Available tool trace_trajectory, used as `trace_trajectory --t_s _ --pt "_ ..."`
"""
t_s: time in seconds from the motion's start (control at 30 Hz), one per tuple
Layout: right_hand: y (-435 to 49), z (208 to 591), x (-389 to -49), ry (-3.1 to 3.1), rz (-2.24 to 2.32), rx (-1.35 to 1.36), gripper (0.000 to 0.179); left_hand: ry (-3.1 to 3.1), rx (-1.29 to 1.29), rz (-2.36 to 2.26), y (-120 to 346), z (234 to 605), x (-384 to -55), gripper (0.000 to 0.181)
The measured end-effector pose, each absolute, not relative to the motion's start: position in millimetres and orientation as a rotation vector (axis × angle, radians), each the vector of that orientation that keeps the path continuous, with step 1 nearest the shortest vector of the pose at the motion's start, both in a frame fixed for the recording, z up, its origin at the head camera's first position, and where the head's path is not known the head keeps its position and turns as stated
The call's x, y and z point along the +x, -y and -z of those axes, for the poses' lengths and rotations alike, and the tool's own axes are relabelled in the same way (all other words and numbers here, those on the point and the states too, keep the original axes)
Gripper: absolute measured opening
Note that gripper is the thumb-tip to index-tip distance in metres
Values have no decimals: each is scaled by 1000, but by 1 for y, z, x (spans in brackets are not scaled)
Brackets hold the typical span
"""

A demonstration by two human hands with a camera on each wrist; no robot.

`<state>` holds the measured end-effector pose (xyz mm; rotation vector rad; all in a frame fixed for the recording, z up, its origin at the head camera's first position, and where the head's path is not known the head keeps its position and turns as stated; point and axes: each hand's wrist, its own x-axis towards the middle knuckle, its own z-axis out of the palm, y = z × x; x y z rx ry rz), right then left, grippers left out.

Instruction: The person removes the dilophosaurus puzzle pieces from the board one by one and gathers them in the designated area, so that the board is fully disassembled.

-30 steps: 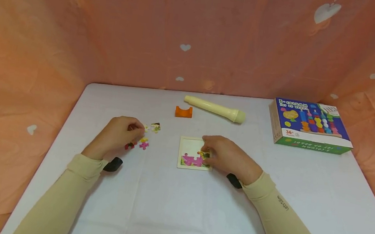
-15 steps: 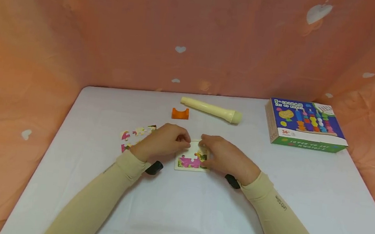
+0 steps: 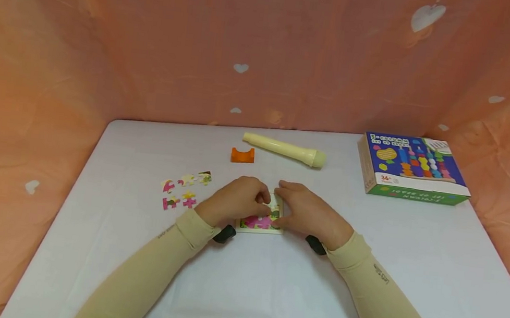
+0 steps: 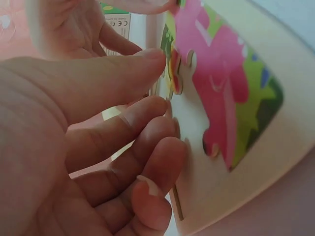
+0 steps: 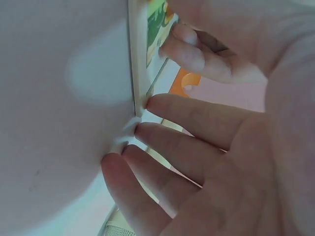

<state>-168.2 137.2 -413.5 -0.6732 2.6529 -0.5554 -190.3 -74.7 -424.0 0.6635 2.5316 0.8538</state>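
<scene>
1. Left hand (image 3: 236, 199): shifted rightward since the frame one second earlier, from beside the loose pieces (image 3: 189, 201) to above the puzzle tray (image 3: 260, 231). Its thumb and fingertips are drawn close together, making a narrow grip; whether a piece lies between them cannot be told.

2. Right hand (image 3: 312, 215): unchanged in place at the right side of the tray. Its grip is fairly wide, one fingertip at the far right corner and the thumb near the lower right, with the other fingers extended; the right wrist view shows a fingertip touching the rim.

3. Puzzle tray: flat on the surface (image 3: 295, 300), between the two hands and partly covered by them. Fitted pieces (image 4: 224, 64), mostly pink with green, line its near side; a stretch of bare base shows beside them in the left wrist view.

4. Loose pieces: left of the tray, in two rough rows, the upper row longer; pink, yellow and green show on them.

5. Surroundings: orange notched block (image 3: 243, 155) beyond the tray; cream microphone-shaped stick (image 3: 284, 149) just beside it, lying aslant; bead-set box (image 3: 414, 169) at the far right; orange curtain (image 3: 179, 40) with white hearts behind.
</scene>
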Motion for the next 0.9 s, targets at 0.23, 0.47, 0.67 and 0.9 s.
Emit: trace_trajectory --t_s 0.23,0.47,0.67,0.9 --pt "-138 416 -169 -2646 540 -674 79 -2551 670 -830 71 425 -187 16" --pt "-139 417 -168 -2658 541 -678 79 -2563 672 -795 68 426 -186 19" --pt "-139 418 -168 -2670 539 -688 79 -2581 677 -768 67 426 -185 20" --pt "-137 418 -171 -2682 525 -708 79 -2605 700 -744 69 425 -185 20"
